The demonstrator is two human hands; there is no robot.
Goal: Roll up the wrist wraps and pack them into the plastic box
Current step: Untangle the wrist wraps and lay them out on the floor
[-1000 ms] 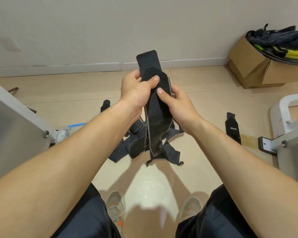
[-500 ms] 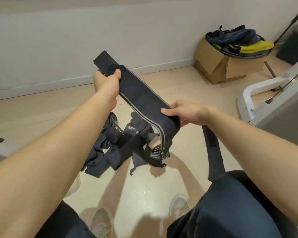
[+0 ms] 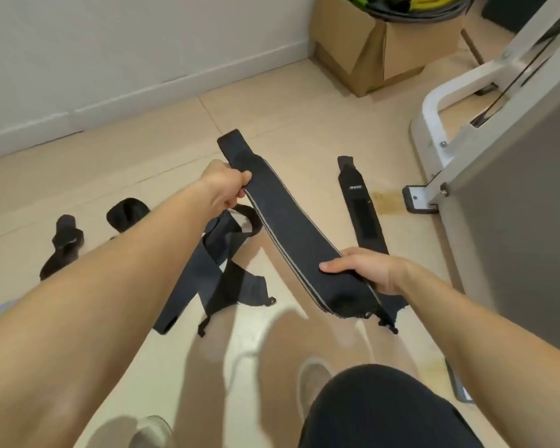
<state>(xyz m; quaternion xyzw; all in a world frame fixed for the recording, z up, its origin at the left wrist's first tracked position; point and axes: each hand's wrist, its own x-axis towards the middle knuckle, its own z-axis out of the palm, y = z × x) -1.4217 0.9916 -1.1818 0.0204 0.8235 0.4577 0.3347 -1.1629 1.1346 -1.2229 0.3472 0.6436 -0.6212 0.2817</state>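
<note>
Closest to me, past the dark shorts (image 3: 385,412) and a pale shoe (image 3: 311,383), nothing's packed as far as I can see; the right hand (image 3: 372,270) grips the near end of a black wrist wrap (image 3: 291,234), thumb laid on top and fingers curled under it, w/ a frayed edge and a small loop hanging past the palm; the wrap runs taut and flat, off the floor, up to the left hand (image 3: 223,185), which is closed in a fist round the far end, the tab poking out beyond the knuckles; so it's pulled straight, not rolled at all, and it may be 2 layers stacked, can't tell; my read is this is the straighten-out step before rolling, i.e. early in the job; under the span a tangle of dark straps (image 3: 214,260) lies loose and unrolled on the tiled floor (image 3: 143,163); just right of the span a second wrist wrap (image 3: 361,208) lies flat, also unrolled; well off to the left sit dark bundles (image 3: 65,244), maybe rolled already, too blurred to say; farther back, a cardboard box (image 3: 369,50) of gear by the wall and a white machine frame (image 3: 430,108); no plastic box in view, so all the packing, and prob. most of the rolling, is left.
</note>
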